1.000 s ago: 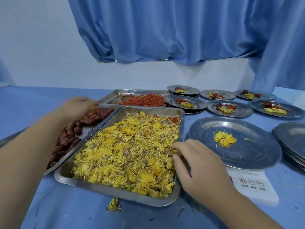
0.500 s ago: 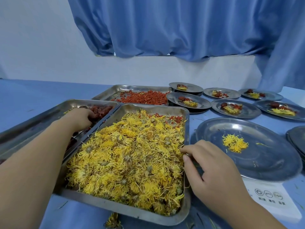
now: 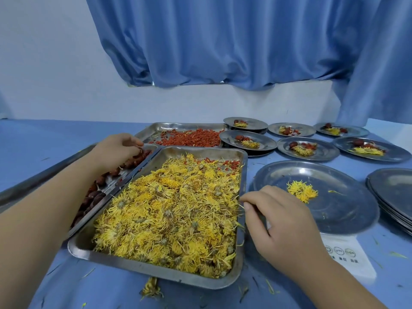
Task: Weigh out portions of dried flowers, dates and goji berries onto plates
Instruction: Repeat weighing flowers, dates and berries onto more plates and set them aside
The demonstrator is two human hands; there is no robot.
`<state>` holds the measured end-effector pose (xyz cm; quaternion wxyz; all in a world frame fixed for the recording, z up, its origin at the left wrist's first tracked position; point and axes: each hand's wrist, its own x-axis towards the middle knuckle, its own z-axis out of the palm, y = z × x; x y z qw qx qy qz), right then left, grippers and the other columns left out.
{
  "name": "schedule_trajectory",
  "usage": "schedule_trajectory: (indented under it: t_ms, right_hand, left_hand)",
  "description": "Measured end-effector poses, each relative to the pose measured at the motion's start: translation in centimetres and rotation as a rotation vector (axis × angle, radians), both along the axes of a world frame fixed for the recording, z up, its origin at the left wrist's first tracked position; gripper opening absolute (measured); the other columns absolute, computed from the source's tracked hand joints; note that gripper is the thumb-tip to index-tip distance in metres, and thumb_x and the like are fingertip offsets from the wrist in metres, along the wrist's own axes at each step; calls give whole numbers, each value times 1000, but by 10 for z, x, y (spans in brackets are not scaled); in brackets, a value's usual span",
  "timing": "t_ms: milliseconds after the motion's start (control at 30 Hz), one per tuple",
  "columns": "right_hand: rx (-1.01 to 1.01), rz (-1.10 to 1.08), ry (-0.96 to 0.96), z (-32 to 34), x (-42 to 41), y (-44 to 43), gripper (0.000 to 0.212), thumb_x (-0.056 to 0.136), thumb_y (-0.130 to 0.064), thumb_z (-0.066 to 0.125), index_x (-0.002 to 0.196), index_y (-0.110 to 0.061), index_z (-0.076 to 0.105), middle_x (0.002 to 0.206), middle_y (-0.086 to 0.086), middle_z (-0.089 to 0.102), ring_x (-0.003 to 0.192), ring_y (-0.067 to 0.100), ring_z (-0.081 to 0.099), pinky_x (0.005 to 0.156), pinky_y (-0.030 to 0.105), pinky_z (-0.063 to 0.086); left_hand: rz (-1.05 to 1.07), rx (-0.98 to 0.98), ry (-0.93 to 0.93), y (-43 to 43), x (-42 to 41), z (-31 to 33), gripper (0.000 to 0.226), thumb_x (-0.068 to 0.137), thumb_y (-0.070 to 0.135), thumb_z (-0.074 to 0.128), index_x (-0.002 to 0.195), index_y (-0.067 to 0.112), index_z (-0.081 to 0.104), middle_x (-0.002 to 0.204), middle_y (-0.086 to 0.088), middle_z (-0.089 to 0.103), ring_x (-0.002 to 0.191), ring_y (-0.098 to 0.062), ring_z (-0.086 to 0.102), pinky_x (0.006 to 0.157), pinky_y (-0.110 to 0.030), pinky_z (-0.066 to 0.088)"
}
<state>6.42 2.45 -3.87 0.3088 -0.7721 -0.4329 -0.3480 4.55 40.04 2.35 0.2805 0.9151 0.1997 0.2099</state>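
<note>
A steel tray (image 3: 156,269) of yellow dried flowers (image 3: 174,208) lies in front of me. To its left sits a tray of dark red dates (image 3: 95,195); behind it is a tray of goji berries (image 3: 191,139). My left hand (image 3: 113,150) reaches into the far end of the date tray, fingertips pinched on a date (image 3: 139,151). My right hand (image 3: 278,221) rests at the flower tray's right rim, thumb and forefinger together among the petals there. A steel plate (image 3: 347,210) on a white scale (image 3: 350,257) holds a small flower pile (image 3: 302,191).
Several filled plates (image 3: 307,150) with flowers, dates and goji stand at the back right. A stack of empty plates (image 3: 394,192) sits at the right edge. Loose petals (image 3: 151,288) lie on the blue tablecloth in front. A blue curtain hangs behind.
My left hand has stayed over the date tray and its fingers have closed down on a date at the far end. My right hand stays at the flower tray's rim.
</note>
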Motion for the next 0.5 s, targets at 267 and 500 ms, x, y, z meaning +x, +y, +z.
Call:
schedule_trajectory:
  t_ms: [267,500]
  right_hand:
    - [457,-20,280,19,7,-35,32,93,-31,43,74,-14,62,54,2,49,54,18,46,49,27,36]
    - [959,-43,621,32,26,-60,35,99,-33,43,71,-19,60,53,-3,48,52,9,46,48,22,40]
  left_hand:
    - [-448,-130,19,-157,20,25,15,92,31,59,98,42,68,91,24,70,73,5,65,65,-22,51]
    - [-630,-20,135,-264,65,11,18,88,23,65,105,28,69,92,14,70,77,8,63,60,-1,43]
